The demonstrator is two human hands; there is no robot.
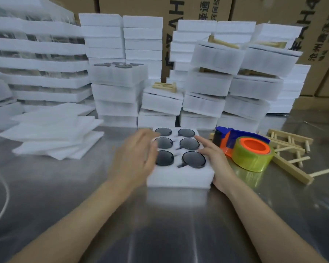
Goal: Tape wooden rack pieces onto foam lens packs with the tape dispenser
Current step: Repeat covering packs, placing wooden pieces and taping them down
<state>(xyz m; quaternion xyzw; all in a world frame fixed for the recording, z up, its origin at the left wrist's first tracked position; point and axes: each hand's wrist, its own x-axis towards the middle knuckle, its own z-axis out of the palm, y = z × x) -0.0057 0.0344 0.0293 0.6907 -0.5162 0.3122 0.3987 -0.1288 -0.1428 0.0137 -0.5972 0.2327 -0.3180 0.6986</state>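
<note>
So, the foam pack [179, 177] sits dead centre on the steel table [160, 224], with six dark lenses [193, 159] in two columns. The left hand [133, 154] is flat against its left edge, fingers straight and together, a bit blurry. The right hand [215, 158] lies along the right edge, fingers stretched out on the foam. The dispenser [243, 147] is just right of that hand, and loose rack pieces [291, 149] lie at centre right. Foam sheets [53, 133] are piled centre left, with stacks [118, 92] of packs across the back.
</note>
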